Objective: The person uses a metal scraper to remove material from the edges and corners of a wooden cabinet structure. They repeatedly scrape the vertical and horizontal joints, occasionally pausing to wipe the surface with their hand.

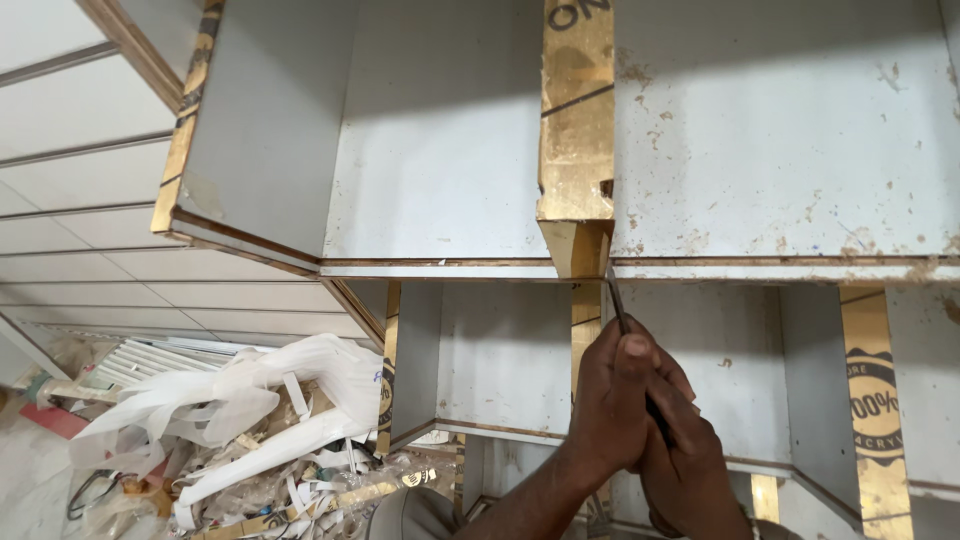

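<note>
Both your hands are wrapped round one thin dark blade (pixel 617 300), down at about 5 o'clock in the view. Left hand (pixel 612 405) sits in front, thumb up, fingers closed on the tool; right hand (pixel 690 465) is tucked behind it and pressed tight on the handle (mostly hidden, so exact finger placement can't be told). The blade tip points to 12 o'clock and meets the bottom edge of the gold strip (pixel 577 130) right where it crosses the shelf edge (pixel 440 268) of the white cabinet (pixel 760 150).

To do this well, as I judge it: keep the blade flat along the joint, push slowly, and keep your thumb behind the edge. The film looks creased at its lower end, so it could tear if you pry hard.

At 8 o'clock, well apart, lies a scrap pile (pixel 250 430) of white plastic and strip offcuts.
</note>
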